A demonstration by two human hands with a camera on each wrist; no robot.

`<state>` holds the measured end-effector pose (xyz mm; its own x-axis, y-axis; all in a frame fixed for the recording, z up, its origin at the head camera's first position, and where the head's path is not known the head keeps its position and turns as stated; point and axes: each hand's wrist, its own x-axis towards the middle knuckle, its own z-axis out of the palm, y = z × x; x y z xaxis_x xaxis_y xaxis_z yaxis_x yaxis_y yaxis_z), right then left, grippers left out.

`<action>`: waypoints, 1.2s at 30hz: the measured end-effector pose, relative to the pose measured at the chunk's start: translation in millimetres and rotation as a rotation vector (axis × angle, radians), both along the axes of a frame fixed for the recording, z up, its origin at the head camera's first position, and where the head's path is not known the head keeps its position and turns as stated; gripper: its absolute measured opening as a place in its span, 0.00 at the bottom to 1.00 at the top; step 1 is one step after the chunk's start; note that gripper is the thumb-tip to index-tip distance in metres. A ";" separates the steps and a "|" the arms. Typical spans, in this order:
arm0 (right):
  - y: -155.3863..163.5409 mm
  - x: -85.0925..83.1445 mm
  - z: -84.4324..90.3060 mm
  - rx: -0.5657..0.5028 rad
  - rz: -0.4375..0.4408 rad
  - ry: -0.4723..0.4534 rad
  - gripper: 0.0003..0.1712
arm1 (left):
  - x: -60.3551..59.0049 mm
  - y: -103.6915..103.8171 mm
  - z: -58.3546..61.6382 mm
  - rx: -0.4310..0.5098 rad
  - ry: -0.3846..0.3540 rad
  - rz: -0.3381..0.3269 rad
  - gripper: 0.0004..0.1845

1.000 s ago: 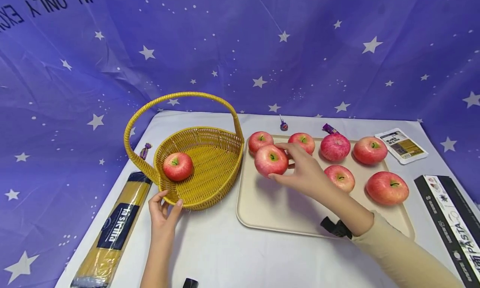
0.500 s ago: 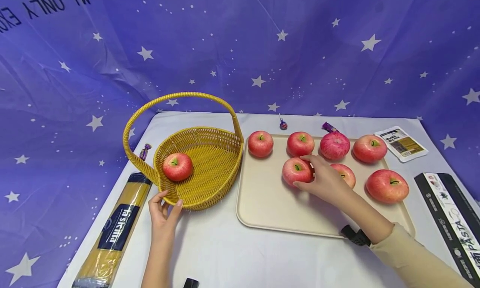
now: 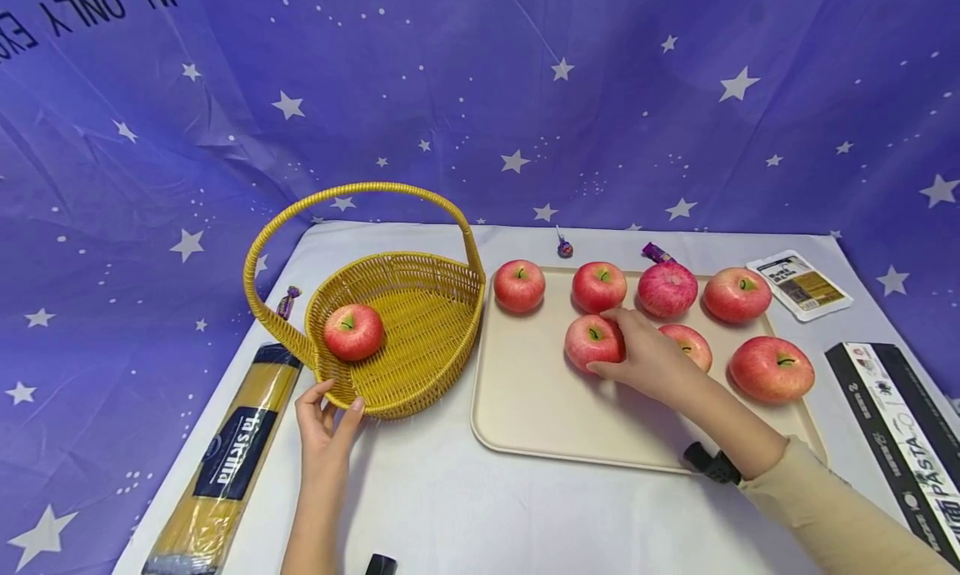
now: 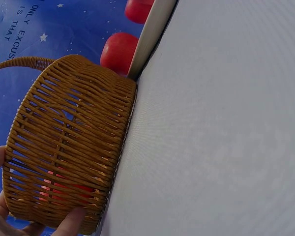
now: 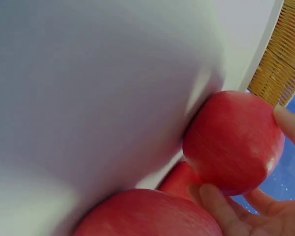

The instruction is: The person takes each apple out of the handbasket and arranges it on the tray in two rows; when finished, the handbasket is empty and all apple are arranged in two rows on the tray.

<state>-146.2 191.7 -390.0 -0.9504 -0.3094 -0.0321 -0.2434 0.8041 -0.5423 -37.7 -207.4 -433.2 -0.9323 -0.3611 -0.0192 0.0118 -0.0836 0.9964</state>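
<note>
My right hand (image 3: 651, 357) grips a red apple (image 3: 592, 342) by its side, low over the beige tray (image 3: 525, 417). In the right wrist view the held apple (image 5: 236, 140) sits between thumb and fingers, right at the tray's surface. My left hand (image 3: 327, 421) pinches the near rim of a yellow wicker basket (image 3: 420, 333), with the thumb and fingers on either side. One apple (image 3: 353, 332) lies in the basket's left part. Through the weave in the left wrist view, some of that apple (image 4: 64, 189) shows red.
Several other apples stand on the tray, one (image 3: 686, 347) partly behind my right hand. Left of the basket lies a pasta packet (image 3: 236, 450). A lollipop (image 3: 564, 246) and wrapped candy (image 3: 657, 252) are behind the tray. To its right are a white packet (image 3: 799, 285) and a black box (image 3: 900, 442).
My right hand has carried the apple rightward and down from the tray's left side to its middle, then stayed there. The left hand has kept its place on the basket rim.
</note>
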 end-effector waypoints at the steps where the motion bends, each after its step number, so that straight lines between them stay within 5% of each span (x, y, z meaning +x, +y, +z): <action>1: -0.1 -0.7 2.9 0.010 -0.004 0.001 0.46 | -0.1 0.0 0.0 0.000 0.000 0.000 0.25; 6: -4.0 -5.1 28.7 0.005 -0.024 0.064 0.49 | -0.1 -0.2 0.8 -0.001 -0.014 -0.003 0.26; 14: -57.0 -14.8 61.8 -0.190 0.047 0.169 0.42 | 1.6 -0.2 0.3 -0.005 -0.019 -0.003 0.26; 18: -104.9 -21.0 54.4 -0.239 0.166 0.180 0.42 | 0.6 0.1 0.5 -0.011 -0.016 -0.009 0.27; 26: -210.1 -34.8 24.7 -0.157 0.405 0.213 0.42 | -1.0 -0.6 2.6 -0.019 -0.028 -0.006 0.27; 36: -304.8 -44.7 5.5 -0.036 0.367 0.062 0.56 | -2.0 -0.5 1.5 0.002 -0.009 -0.001 0.26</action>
